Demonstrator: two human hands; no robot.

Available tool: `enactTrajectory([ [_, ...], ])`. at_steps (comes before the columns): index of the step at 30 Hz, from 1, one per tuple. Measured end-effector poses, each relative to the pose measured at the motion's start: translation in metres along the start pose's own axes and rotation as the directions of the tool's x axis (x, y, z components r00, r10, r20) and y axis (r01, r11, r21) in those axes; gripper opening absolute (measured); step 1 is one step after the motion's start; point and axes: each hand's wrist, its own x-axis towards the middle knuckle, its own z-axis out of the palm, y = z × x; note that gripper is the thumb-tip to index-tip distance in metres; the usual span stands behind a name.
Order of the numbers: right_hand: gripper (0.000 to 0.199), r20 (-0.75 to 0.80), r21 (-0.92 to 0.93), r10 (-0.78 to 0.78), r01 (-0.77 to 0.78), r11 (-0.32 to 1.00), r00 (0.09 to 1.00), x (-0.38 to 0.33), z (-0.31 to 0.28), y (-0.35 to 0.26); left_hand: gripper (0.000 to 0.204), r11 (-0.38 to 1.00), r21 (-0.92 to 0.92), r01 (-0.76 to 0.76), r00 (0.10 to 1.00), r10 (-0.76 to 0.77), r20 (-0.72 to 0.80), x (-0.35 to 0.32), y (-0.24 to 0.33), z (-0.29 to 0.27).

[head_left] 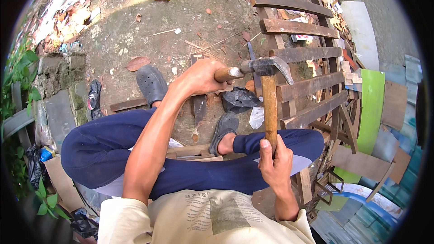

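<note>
My right hand (276,160) is closed around the lower wooden handle of a claw hammer (270,108). The hammer stands nearly upright in view, its dark metal head (262,66) at the top with the claw to the right. My left hand (203,77) grips a tool with a round wooden handle (228,74). That handle's butt sticks out beside the hammer's striking face, close to it or touching. The working end of the left tool is hidden, so its kind cannot be made out. Wooden pieces (199,108) lie on the ground below my left hand.
A slatted wooden frame (309,83), like a pallet, lies to the right. My clog-shod feet (151,83) rest on littered ground near a black plastic bag (239,100). Concrete blocks (61,90) stand at left; a green panel (373,113) and boards lie at right.
</note>
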Motion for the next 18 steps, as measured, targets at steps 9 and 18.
enactTrajectory([
  [9, 0.032, -0.033, 0.033, -0.012, 0.013, 0.999, 0.999, -0.007, 0.000, 0.002, 0.027, 1.000, 0.026, -0.013, 1.000, 0.013, 0.000, -0.009, 0.009, 0.005],
  [18, 0.026, -0.028, 0.073, 0.039, -0.037, 0.997, 0.999, -0.015, 0.002, -0.003, 0.027, 0.999, 0.028, -0.035, 0.999, 0.035, 0.011, -0.011, 0.013, 0.010],
])
